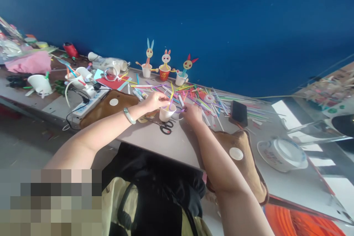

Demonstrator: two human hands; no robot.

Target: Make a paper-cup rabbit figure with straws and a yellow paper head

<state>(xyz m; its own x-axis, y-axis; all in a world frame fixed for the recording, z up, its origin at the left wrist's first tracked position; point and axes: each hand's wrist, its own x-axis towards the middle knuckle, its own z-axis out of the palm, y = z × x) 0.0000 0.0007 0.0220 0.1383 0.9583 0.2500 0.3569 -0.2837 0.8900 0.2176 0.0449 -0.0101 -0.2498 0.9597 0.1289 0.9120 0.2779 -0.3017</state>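
Note:
A white paper cup point(167, 113) stands on the table between my hands, with a yellow straw point(172, 89) rising out of it. My left hand point(155, 101) is at the cup's left rim, thumb and fingers pinched together. What lies between those fingertips is too small to make out. On the cup's right side my right hand point(193, 113) is closed, its fingertips on a purple straw point(180, 110) that sticks out sideways by the cup. Black-handled scissors point(166, 128) lie just in front of the cup, their blades partly hidden behind it.
Three cups with rabbit-like paper figures point(165, 67) stand at the wall. Coloured straws point(199, 97) are strewn behind my hands. Brown cushions point(235, 151) lie under or beside both forearms. A black phone point(239, 113), a lidded bowl point(282, 154) and a power strip point(90, 101) are around.

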